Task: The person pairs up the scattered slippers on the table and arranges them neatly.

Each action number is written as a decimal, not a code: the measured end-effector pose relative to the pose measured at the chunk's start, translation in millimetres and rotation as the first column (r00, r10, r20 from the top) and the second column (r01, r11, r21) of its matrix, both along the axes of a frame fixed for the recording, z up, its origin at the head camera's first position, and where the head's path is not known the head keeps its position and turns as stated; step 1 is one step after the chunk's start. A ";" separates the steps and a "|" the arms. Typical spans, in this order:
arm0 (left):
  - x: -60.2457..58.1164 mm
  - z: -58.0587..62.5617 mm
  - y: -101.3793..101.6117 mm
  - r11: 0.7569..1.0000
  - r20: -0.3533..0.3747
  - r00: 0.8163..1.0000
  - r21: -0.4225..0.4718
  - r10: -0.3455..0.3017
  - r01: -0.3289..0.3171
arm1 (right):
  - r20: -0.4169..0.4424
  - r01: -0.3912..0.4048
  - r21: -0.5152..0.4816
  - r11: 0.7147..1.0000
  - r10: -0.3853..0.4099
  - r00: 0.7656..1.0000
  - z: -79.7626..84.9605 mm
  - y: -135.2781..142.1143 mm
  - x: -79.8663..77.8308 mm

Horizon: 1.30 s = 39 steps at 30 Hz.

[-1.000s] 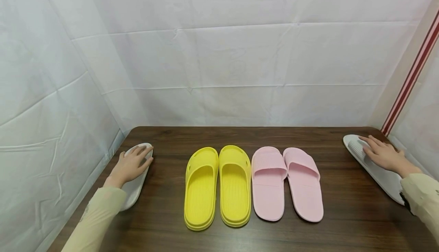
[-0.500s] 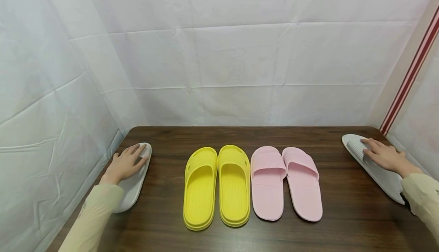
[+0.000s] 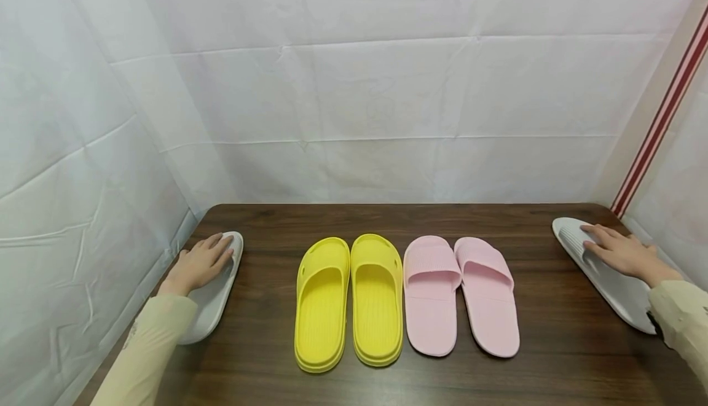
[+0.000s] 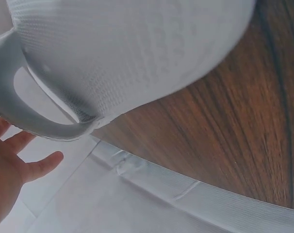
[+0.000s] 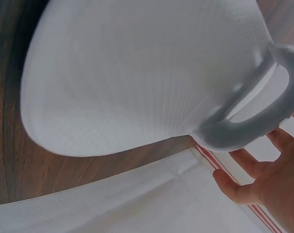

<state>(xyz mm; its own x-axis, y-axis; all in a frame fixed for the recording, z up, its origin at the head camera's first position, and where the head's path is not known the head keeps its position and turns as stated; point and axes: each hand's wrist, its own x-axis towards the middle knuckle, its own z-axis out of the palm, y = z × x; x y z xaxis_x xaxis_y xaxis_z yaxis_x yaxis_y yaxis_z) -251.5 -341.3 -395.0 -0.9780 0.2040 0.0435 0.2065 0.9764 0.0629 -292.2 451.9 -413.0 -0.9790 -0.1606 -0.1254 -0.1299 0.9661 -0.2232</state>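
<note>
In the head view, a light grey-white slipper [image 3: 206, 315] lies near the table's left edge. My left hand [image 3: 196, 266] rests on its strap, fingers extended. The left wrist view shows that slipper's ribbed insole [image 4: 137, 53] and the fingers touching the strap, thumb stretched out apart from it. A matching grey-white slipper [image 3: 618, 289] lies slanted by the right edge, my right hand [image 3: 622, 253] resting over its strap. Fingertips meet the strap [image 5: 253, 124] in the right wrist view, and the thumb stands clear of it.
Two yellow slippers [image 3: 321, 320] stand side by side at the table's middle, toes away from me. Just right of them are two pink slippers [image 3: 431, 326] with ribbed straps. White cloth [image 3: 376, 93] hangs behind the brown table [image 3: 265, 363] and along both sides.
My left hand has shifted slightly left, and the near end of the left grey-white slipper has swung left with it. The right hand stays almost in place.
</note>
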 end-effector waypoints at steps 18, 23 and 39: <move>1.1 -4.7 2.9 0.999 -0.072 0.997 0.045 -0.017 0.020 | -0.007 0.010 -0.001 1.000 -0.010 1.000 3.1 -0.4 9.0; 4.2 -5.5 7.0 0.998 -0.086 0.996 0.049 -0.031 0.035 | -0.004 0.035 0.008 0.999 -0.035 0.999 0.3 1.3 10.0; 15.0 -5.5 15.5 0.995 -0.081 0.995 0.071 -0.066 0.072 | -0.014 0.043 0.017 0.999 -0.043 0.999 -2.2 1.2 19.1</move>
